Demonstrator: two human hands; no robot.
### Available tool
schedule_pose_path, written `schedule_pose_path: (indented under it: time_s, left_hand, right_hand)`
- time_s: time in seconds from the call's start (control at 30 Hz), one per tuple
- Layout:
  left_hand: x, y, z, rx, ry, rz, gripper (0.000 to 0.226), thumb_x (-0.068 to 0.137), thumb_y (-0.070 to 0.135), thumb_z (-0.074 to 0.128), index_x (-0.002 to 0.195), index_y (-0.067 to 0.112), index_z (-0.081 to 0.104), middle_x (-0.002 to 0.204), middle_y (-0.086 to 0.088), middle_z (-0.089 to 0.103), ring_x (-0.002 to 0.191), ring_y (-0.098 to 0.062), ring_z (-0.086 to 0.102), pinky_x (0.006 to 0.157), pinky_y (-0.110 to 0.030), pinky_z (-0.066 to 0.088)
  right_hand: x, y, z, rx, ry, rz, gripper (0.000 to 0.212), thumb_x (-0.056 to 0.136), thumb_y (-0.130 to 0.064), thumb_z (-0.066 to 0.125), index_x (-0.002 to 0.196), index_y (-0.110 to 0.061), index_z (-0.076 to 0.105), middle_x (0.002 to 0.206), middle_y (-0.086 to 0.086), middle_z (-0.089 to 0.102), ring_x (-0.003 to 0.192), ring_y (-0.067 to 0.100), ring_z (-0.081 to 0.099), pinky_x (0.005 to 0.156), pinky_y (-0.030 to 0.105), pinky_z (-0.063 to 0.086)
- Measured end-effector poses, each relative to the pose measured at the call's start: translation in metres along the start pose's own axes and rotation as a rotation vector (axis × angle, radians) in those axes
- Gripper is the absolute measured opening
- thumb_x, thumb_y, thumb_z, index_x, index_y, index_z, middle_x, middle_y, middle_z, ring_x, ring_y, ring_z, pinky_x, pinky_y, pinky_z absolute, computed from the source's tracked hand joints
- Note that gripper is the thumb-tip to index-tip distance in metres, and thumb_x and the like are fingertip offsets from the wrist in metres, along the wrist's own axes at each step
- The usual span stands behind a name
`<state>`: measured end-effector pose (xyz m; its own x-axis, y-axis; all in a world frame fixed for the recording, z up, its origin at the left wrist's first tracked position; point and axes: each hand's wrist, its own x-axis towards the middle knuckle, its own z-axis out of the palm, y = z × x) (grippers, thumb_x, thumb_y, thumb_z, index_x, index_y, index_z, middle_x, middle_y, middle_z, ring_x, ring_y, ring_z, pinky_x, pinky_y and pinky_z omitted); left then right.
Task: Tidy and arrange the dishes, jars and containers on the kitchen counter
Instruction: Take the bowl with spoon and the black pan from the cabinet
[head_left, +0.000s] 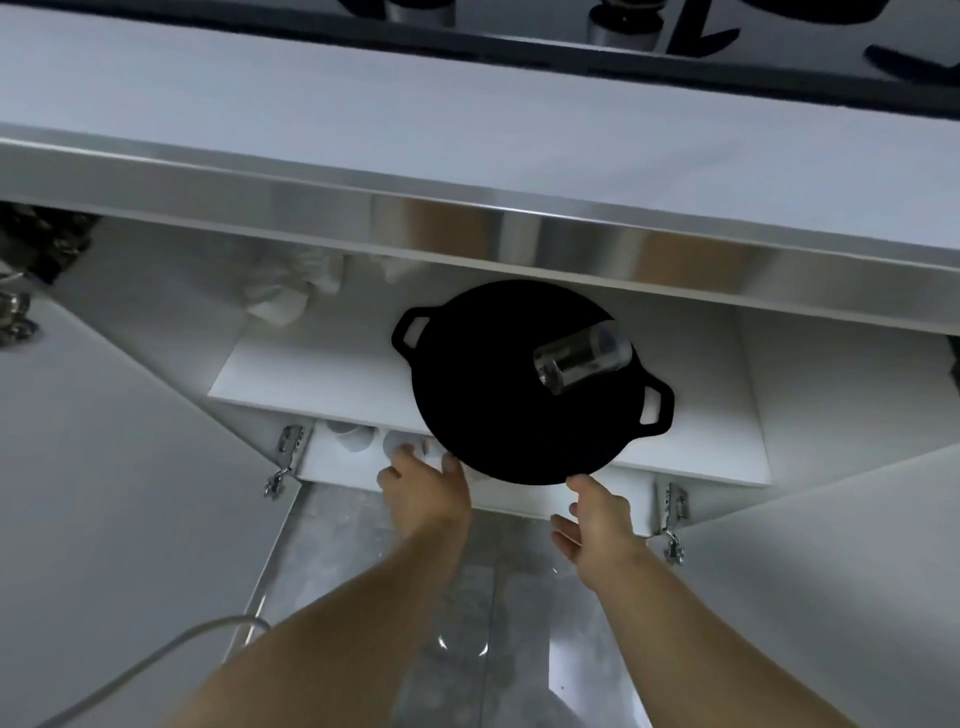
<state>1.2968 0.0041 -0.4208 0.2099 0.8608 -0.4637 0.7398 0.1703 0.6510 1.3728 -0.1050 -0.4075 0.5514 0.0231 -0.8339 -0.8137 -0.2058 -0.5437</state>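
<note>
Just beyond our fingertips, black pan (509, 415) overhangs the cabinet shelf (311, 374), glass jar (582, 361) lying atop. Left hand (423, 488) at rim, grip unclear; right hand (597, 519) relaxed, thumb touching. We judge stowing nearly done.

Left hand (426, 488) and right hand (597, 519) touch the near rim of a black pan (509, 426) bearing a toppled glass jar (582, 361).

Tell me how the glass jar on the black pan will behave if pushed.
The glass jar lies on its side, so it will probably roll. The black pan looks smooth, so the jar may slide. Clear glass: probably fragile.
</note>
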Motion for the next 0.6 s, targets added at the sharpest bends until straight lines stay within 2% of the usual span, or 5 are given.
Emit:
schedule_pose_path:
  time_s: [0.17,0.27,0.4,0.5,0.6]
  left_hand:
    - [0.016,0.017,0.022,-0.582,-0.358,-0.456,0.028,0.097,0.019,0.048,0.119,0.001,0.050,0.094,-0.010,0.059,0.084,-0.021,0.058,0.084,-0.033,0.048]
    - [0.008,0.027,0.022,-0.699,-0.392,-0.491,0.016,0.097,-0.001,0.040,0.088,0.000,0.053,0.085,-0.011,0.058,0.078,-0.021,0.057,0.076,-0.033,0.052]
    - [-0.005,0.040,0.017,-0.744,-0.439,-0.456,0.027,0.100,-0.001,0.030,0.116,-0.002,0.052,0.095,-0.012,0.059,0.092,-0.026,0.062,0.087,-0.035,0.050]
    - [-0.013,0.052,0.010,-0.715,-0.413,-0.427,0.017,0.099,0.002,0.037,0.094,0.006,0.053,0.078,-0.008,0.060,0.066,-0.018,0.058,0.077,-0.035,0.052]
    - [-0.020,0.065,0.000,-0.693,-0.401,-0.366,0.015,0.099,0.003,0.038,0.091,0.007,0.049,0.077,-0.008,0.059,0.066,-0.017,0.058,0.077,-0.034,0.053]
  right_hand:
    - [0.012,0.000,0.003,0.134,-0.079,0.109,0.019,0.096,-0.022,0.049,0.112,-0.012,0.049,0.109,0.008,0.056,0.095,0.025,0.057,0.082,0.037,0.045]
    - [0.015,-0.002,0.003,0.186,-0.074,0.097,0.018,0.097,-0.022,0.048,0.111,-0.012,0.051,0.104,0.007,0.060,0.091,0.022,0.059,0.081,0.033,0.044]
    - [0.012,-0.010,-0.001,0.189,-0.083,0.047,0.017,0.095,-0.024,0.052,0.106,-0.012,0.053,0.087,0.002,0.059,0.074,0.014,0.058,0.070,0.030,0.044]
    - [0.004,-0.021,-0.007,0.173,-0.099,0.025,0.011,0.096,-0.021,0.051,0.103,-0.013,0.053,0.085,0.001,0.059,0.072,0.012,0.057,0.068,0.028,0.044]
    - [-0.006,-0.034,-0.010,0.145,-0.111,-0.004,0.007,0.097,-0.014,0.048,0.101,-0.013,0.052,0.089,0.001,0.060,0.074,0.012,0.058,0.066,0.027,0.044]
